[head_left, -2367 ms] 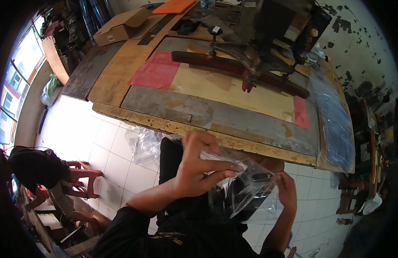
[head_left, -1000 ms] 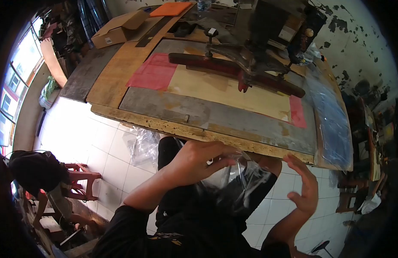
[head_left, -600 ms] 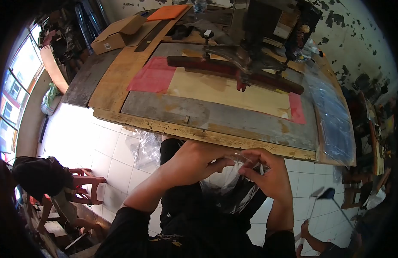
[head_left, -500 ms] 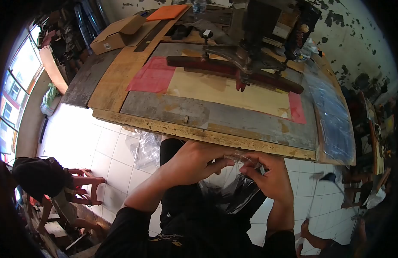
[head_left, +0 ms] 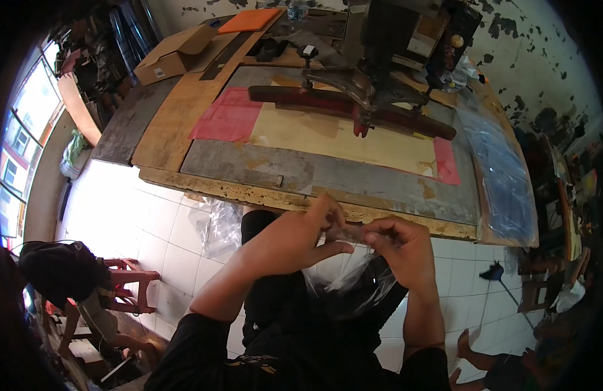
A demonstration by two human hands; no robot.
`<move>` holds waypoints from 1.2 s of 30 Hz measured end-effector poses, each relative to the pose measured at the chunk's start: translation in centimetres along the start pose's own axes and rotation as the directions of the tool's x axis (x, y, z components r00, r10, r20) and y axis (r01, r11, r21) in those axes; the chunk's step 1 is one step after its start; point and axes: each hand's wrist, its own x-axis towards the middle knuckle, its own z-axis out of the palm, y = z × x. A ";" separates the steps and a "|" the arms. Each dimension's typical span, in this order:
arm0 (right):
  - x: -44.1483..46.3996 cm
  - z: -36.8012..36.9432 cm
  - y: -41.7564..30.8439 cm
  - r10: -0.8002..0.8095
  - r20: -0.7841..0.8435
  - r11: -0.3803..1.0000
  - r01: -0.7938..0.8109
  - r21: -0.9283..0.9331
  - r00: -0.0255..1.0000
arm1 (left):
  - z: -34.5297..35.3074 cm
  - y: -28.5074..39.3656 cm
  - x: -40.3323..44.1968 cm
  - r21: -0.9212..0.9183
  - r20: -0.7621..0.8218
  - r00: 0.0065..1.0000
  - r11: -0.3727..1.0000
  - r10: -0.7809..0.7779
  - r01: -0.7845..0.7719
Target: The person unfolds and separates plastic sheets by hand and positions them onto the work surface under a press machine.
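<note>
In front of the table's near edge, crinkled clear plastic film (head_left: 346,277) hangs over the lap between my hands. My right hand (head_left: 408,251) pinches its upper edge between thumb and fingers. My left hand (head_left: 285,242) has its curled fingers at the gathered top of the film; its thumb points right, apart from the index finger. The left fingertips are partly hidden, so their exact grip is unclear. Just beyond both hands runs the worn wooden edge of the worktable (head_left: 249,193).
A press-like machine (head_left: 373,88) with a long red bar stands over a yellow sheet (head_left: 353,144) with pink ends. A cardboard box (head_left: 174,55) and orange folder (head_left: 249,20) lie at the back left. Clear plastic sheets (head_left: 500,173) cover the right side. Other people's legs (head_left: 481,358) show lower right.
My left index finger has lifted and the thumb has spread from it. The plastic film between my hands has shifted and bunched. Lower right, a dark-headed long-handled tool has moved.
</note>
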 end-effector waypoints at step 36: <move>2.1 -6.7 0.0 -0.163 -0.425 0.977 0.086 -0.194 0.891 | -7.0 -2.8 0.8 0.224 0.022 0.958 0.935 -0.286 0.274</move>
